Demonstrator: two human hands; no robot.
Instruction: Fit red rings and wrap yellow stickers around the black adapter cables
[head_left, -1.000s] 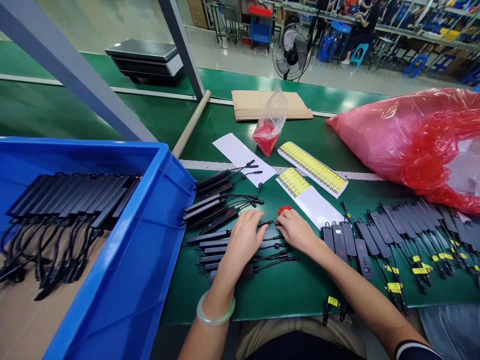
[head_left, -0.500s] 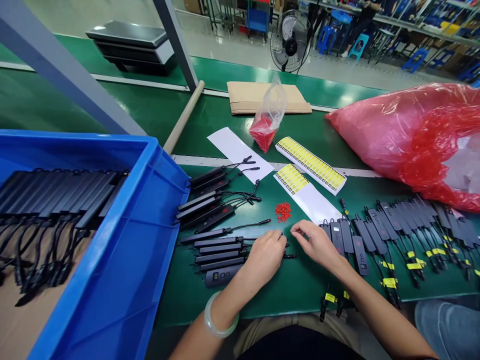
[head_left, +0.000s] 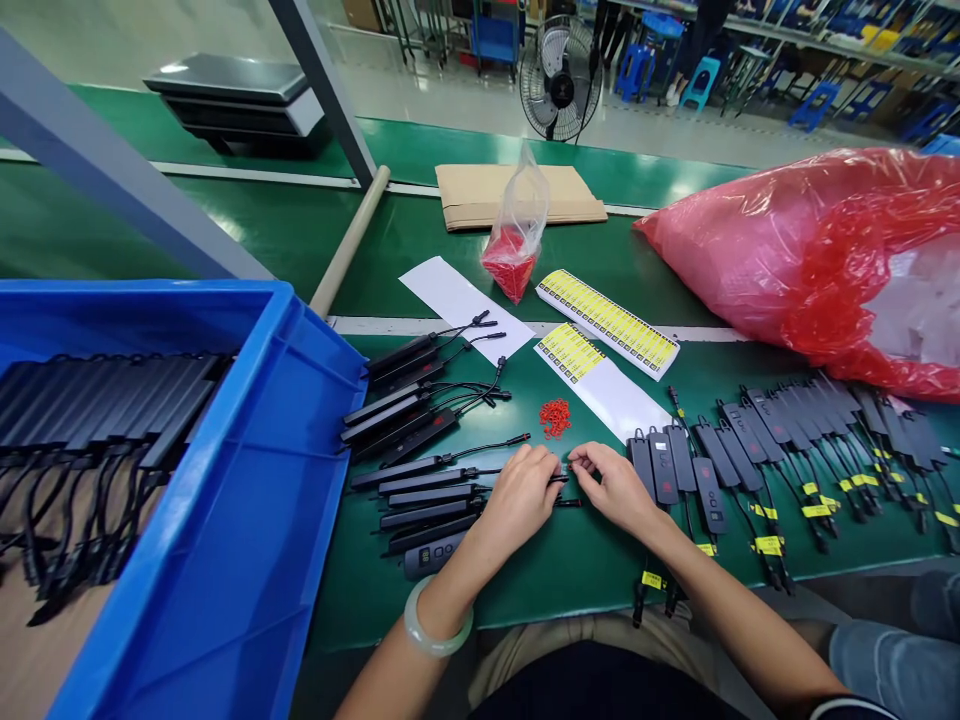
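My left hand (head_left: 519, 497) is closed in a pinch on the plug end of a thin black cable (head_left: 559, 480) that runs from one of several slim black devices (head_left: 427, 495) lying on the green belt. My right hand (head_left: 616, 482) faces it, fingertips pinched together right at that plug; what they hold is too small to make out. A small heap of red rings (head_left: 555, 416) lies just beyond both hands. To the right, a row of black devices (head_left: 750, 450) with yellow-tagged cables fans out.
A blue crate (head_left: 247, 520) with more black devices stands at the left. Yellow label sheets (head_left: 607, 322), a clear bag of red parts (head_left: 512, 258), flat cardboard (head_left: 517, 195) and a big red plastic bag (head_left: 817, 260) lie farther back. A grey frame post (head_left: 322, 90) rises behind.
Both hands drew back from the red rings toward me and came together at a cable plug. The view shifted slightly.
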